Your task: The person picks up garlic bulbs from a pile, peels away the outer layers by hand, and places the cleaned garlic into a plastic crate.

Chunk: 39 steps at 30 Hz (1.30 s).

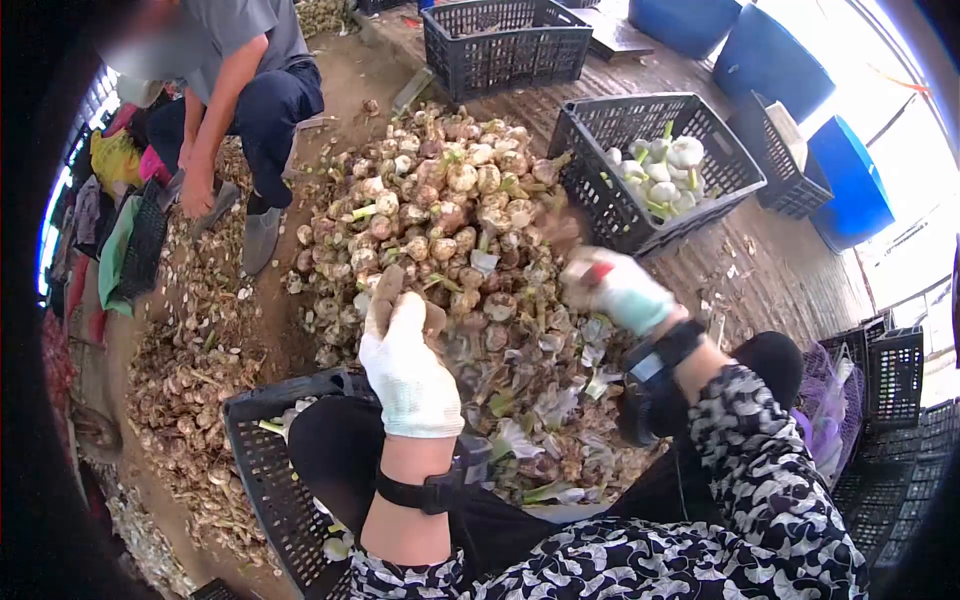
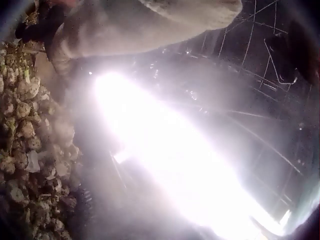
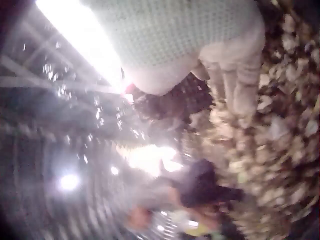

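Note:
My left hand (image 1: 410, 365), in a white glove with brown-stained fingers, is raised over the near left side of a heap of garlic bulbs (image 1: 450, 215). The left wrist view shows the same glove (image 2: 140, 25) along its top edge; what lies between the fingers is hidden. On the right, my gloved right hand (image 1: 615, 285) blurs over the heap's right edge, a small red patch (image 1: 598, 272) at its thumb side. In the right wrist view its fingers (image 3: 232, 90) point down at the bulbs. I cannot tell whether it holds anything.
A black crate (image 1: 655, 235) with cleaned white garlic (image 1: 660, 175) stands beyond my right hand. Another crate (image 1: 265, 500) sits by my left knee. Loose skins and leaves (image 1: 540, 430) lie between my legs. A crouching person (image 1: 240, 90) is at the far left, blue tubs (image 1: 770, 70) back right.

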{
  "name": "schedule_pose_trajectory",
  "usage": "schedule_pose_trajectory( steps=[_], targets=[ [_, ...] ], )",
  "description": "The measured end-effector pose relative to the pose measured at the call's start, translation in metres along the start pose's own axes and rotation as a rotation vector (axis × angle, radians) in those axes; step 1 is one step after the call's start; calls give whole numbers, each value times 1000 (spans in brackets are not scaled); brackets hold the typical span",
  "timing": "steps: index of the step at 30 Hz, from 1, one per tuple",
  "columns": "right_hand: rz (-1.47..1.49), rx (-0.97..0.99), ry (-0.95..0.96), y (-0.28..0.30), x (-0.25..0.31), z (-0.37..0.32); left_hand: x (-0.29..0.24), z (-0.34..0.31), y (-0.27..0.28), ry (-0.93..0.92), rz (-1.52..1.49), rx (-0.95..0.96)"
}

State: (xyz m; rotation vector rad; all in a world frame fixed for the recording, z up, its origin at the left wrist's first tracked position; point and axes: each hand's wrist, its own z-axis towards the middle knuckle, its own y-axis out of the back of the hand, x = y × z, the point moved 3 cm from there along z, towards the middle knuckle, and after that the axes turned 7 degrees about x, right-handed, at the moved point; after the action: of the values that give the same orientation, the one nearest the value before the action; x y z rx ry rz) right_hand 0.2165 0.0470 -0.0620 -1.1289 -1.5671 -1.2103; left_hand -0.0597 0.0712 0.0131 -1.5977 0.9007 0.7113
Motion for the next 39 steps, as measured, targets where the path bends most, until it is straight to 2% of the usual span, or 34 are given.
schedule_pose_trajectory(
  steps=[1, 2, 3, 4, 5, 8, 9, 10, 11, 12, 14, 16, 17, 18, 19, 20, 21, 22, 24, 25, 26, 28, 29, 30, 31, 32, 34, 36, 38, 39],
  targets=[
    [-550, 83, 6, -25, -9, 12, -5, -1, -5, -34, 54, -23],
    [-287, 71, -237, -54, -22, 12, -7, -1, -6, -66, 111, -46],
    [-511, 67, -224, -78, -27, 18, -5, 2, -4, -108, 102, -87],
    [-575, 130, -281, -98, -44, 24, -4, 3, -1, -105, 112, -97],
    [-620, -7, -226, -115, -62, 30, -3, 3, 1, -79, 90, -97],
    [-837, -414, -22, -136, -55, 52, -3, 2, 1, -52, 61, -131],
    [-930, -379, -66, -138, -58, 64, 0, 2, 2, 3, 31, -62],
    [-1003, -171, -208, -139, -61, 73, 3, 2, 1, 54, -2, 11],
    [-1042, -100, -234, -137, -65, 78, 6, 5, -4, 10, 45, 12],
    [-1081, -36, -258, -133, -68, 83, 10, 7, -4, 44, 31, 80],
    [-1057, -36, -192, -120, -74, 87, 10, 6, -9, 81, 62, 60],
    [-203, -122, -204, -99, -115, 94, 7, 3, -11, 78, 64, 44],
    [46, -168, -201, -88, -60, 75, 9, 3, -8, 80, 64, 20],
    [531, -47, -148, -79, -43, 64, 13, 2, -5, 82, 65, -1],
    [691, -44, -207, -73, -4, 45, 21, 2, -1, 80, 62, 3],
    [413, -173, -172, -68, 35, 19, 34, 3, 3, 139, 14, 11],
    [462, -229, -3, -66, 44, 7, 46, 0, 0, 280, -135, 81],
    [481, -168, 47, -67, 68, -13, 55, -6, -7, 424, -277, 152],
    [-53, -238, 290, -70, 91, -42, 51, -27, -37, 680, -603, 511],
    [-241, -240, 365, -68, 99, -52, 61, -31, -34, 653, -466, 457],
    [-429, -243, 431, -64, 106, -63, 53, -35, -42, 639, -526, 535],
    [-513, -115, 468, -46, 112, -79, 44, -37, -46, 499, -445, 555],
    [-111, -92, 290, -41, 109, -81, 35, -41, -47, 408, -187, 517],
    [290, -63, 107, -39, 107, -85, 36, -39, -45, 214, 48, 618],
    [205, -72, 68, -34, 115, -94, 32, -44, -49, 77, 260, 623],
    [224, -87, 113, -35, 112, -95, 25, -49, -56, -66, 471, 624],
    [345, -65, 127, -39, 104, -89, 30, -58, -65, -79, 523, 585],
    [345, -136, 200, -43, 96, -81, 39, -59, -64, -141, 553, 562],
    [376, -186, 172, -44, 93, -78, 39, -60, -63, -394, 786, 570],
    [335, -212, 157, -43, 100, -80, 39, -61, -65, -420, 763, 554]
  ],
)
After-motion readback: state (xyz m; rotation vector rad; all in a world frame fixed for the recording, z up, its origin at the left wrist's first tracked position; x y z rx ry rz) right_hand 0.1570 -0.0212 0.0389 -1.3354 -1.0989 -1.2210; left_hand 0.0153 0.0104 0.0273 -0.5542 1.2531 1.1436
